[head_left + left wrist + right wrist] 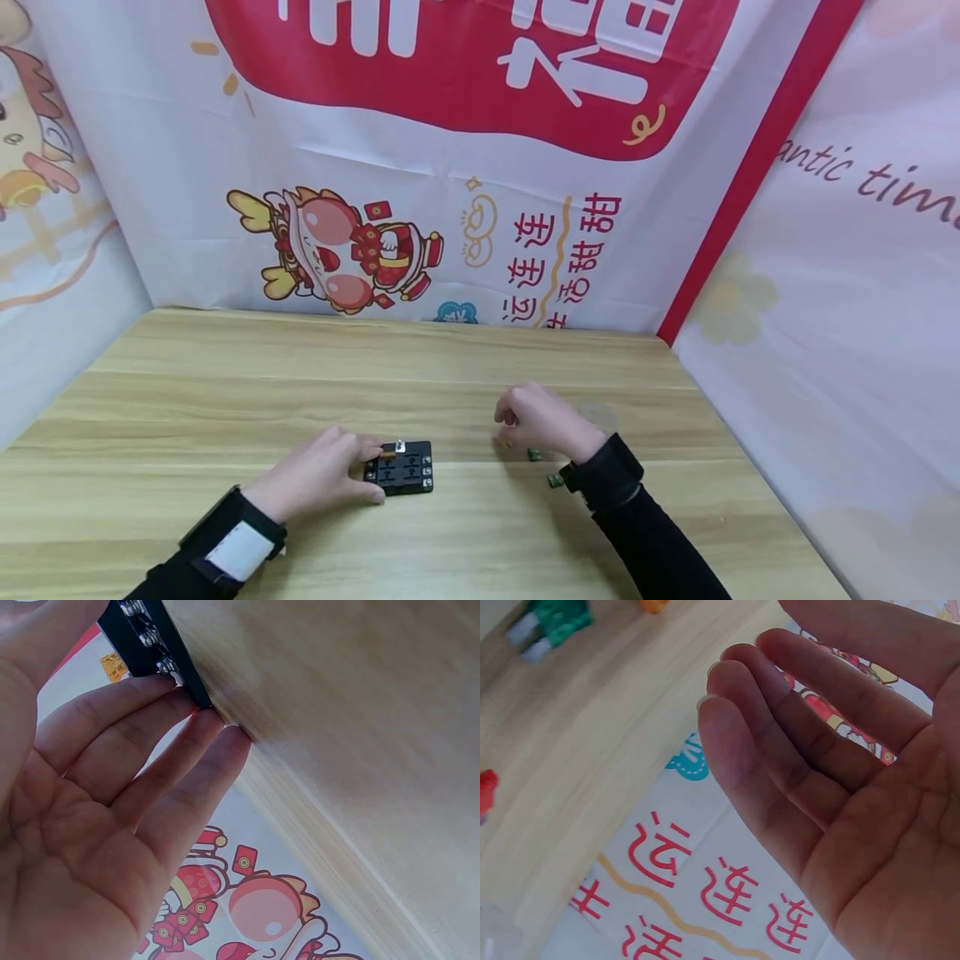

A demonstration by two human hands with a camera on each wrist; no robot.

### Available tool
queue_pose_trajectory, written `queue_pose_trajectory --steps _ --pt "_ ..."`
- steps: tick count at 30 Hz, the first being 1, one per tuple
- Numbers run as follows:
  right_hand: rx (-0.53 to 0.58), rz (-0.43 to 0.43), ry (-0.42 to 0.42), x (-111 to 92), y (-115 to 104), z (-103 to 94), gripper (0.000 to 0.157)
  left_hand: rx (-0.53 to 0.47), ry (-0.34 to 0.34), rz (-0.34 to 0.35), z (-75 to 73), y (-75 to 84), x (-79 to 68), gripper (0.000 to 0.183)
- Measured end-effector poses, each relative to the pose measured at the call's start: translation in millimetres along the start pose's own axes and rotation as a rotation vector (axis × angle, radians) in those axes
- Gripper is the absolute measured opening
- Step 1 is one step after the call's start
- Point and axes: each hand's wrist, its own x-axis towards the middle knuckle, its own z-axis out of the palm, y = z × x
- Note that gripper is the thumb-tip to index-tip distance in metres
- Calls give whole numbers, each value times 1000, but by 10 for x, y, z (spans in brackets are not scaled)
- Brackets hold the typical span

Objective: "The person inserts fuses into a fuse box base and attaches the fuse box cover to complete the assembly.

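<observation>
My left hand (324, 471) holds a black fuse block (408, 477) on the table, thumb at its near edge and fingers at its far edge. An orange blade fuse (114, 667) sits in the block, close to my fingers. A row of metal screw terminals (150, 636) runs along the block's side. My right hand (546, 421) hovers low over the table, right of the block, its fingers loosely bent with nothing seen between them. Beneath it lies another orange fuse (507, 444). Two green fuses (534, 455) lie by the right wrist, one shown large in the right wrist view.
A red piece (486, 791) lies at the left edge of the right wrist view. Something clear (600, 414) rests on the wooden table (247, 379) behind the right wrist. A printed cloth (420, 158) hangs along the table's far edge, with more cloth at both sides.
</observation>
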Motion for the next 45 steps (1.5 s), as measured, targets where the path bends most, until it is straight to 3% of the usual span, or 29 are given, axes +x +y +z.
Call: queue_pose_trajectory --steps 18,31,45 --pt "25 34 -57 -26 105 111 17 12 8 -2 32 16 -43 58" --pt "37 79 -77 -59 164 185 15 9 -12 51 15 29 4 50" --pt "71 30 -83 -21 161 200 7 11 -9 36 -18 23 -31 50"
